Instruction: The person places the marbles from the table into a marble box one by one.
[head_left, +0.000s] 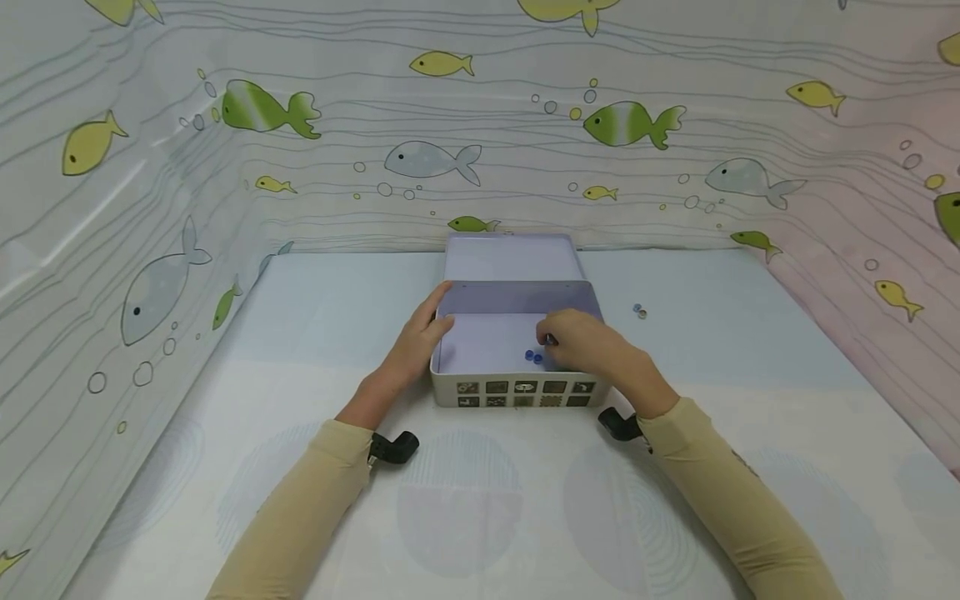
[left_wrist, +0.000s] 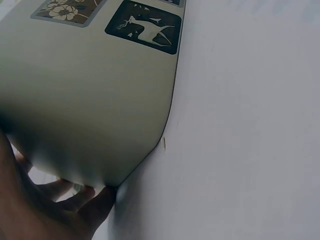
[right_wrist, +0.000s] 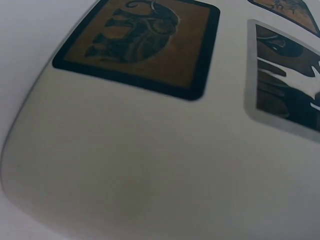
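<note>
A white tin box (head_left: 517, 389) with small animal pictures on its front stands in the middle, its hinged lid (head_left: 513, 257) laid back. My left hand (head_left: 411, 346) grips the left wall, thumb at the rim and fingers along the outside; the left wrist view shows those fingers (left_wrist: 82, 200) bent against the box's side. Over the front right rim, my right hand (head_left: 585, 342) reaches inside and pinches a small dark-blue piece (head_left: 551, 339), mostly hidden by the fingers. Beside it on the box floor lie small blue beads (head_left: 534, 357). The right wrist view shows only the box front (right_wrist: 135, 150).
To the right of the box, two small bead-like pieces (head_left: 640, 312), one blue and one brownish, lie on the pale patterned tabletop (head_left: 457, 500). A fish-print sheet (head_left: 352, 167) rises behind the table and along both sides.
</note>
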